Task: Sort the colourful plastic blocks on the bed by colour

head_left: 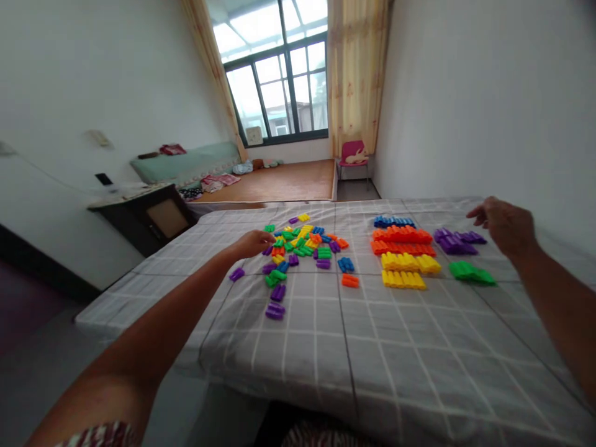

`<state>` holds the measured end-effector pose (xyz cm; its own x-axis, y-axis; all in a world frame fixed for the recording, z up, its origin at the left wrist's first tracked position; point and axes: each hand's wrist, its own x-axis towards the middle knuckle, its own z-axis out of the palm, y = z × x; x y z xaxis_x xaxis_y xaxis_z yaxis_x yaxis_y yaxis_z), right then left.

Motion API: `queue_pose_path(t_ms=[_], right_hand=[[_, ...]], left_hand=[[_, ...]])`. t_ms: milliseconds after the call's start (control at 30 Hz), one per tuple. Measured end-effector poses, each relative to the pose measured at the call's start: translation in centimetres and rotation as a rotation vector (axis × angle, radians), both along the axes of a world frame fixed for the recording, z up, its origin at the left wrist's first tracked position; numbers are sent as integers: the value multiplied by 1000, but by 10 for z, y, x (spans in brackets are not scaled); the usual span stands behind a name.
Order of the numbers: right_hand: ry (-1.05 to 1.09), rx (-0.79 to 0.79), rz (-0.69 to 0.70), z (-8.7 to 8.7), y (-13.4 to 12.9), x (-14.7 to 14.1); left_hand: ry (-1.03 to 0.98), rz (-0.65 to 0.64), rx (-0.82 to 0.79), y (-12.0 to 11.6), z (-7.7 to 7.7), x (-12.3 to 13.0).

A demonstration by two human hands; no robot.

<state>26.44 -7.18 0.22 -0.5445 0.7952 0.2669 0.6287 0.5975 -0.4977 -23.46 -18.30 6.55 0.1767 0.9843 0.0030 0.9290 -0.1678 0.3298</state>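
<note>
While pieces (306,250) crowd the left hand (254,244), a bed (293,180) stands beyond.

Left forearm (186,310): bare, extends from the near left toward the far centre. Left hand (254,244): back uppermost, fingers directed right; grip state not discernible. Right forearm (554,292): bare, angles from the near right toward the far left. Right hand (510,225): fingers partly curled, directed left. Both hands: well apart.

Mixed-colour pieces (305,251) strewn; rightward, blue row (393,221), 2 orange rows (403,234), 2 yellow rows (410,263), purple pieces (456,242), green pieces (471,273).
</note>
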Motion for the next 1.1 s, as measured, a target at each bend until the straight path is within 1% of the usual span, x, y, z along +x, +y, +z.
queue_pose_path(t_ms=[33,100,167,267,333,400,500,633,733,800,867,900,967,1000,1033,1100], right_hand=[[-21,-1,53,3,-8,-24],[-57,1,149,8,-24,-63],[-88,15,247,14,-41,-96],[-147,64,406,22,-63,-141],[-211,118,466,22,-75,-171],[-287,166,463,18,-80,-194],[-349,158,461,11,-78,-211],[-318,81,563,9,-69,-210],[-328,48,540,12,-73,-210],[-345,55,526,17,-77,-210],[-309,85,526,24,-77,-204],[-270,96,509,29,-74,-196],[-178,65,422,40,-65,-168],[-129,33,350,46,-58,-147],[-79,0,269,51,-50,-122],[27,-43,100,55,-34,-60]], left_hand=[[-5,-26,-18,-8,-5,-9],[-16,-98,-28,-19,-16,-13],[-9,-167,-3,-22,-25,-1],[40,-231,50,-20,-39,29],[95,-207,80,-18,-47,47],[158,-156,93,-17,-54,58],[215,-136,99,-16,-60,61],[185,-136,86,-14,-60,55],[182,-113,72,-11,-55,56],[210,-114,58,-8,-50,58],[224,-121,49,-3,-43,60],[219,-120,54,1,-39,62],[195,-121,77,11,-29,67],[180,-126,91,16,-23,72],[165,-134,102,22,-18,78],[132,-146,122,33,-9,94]])
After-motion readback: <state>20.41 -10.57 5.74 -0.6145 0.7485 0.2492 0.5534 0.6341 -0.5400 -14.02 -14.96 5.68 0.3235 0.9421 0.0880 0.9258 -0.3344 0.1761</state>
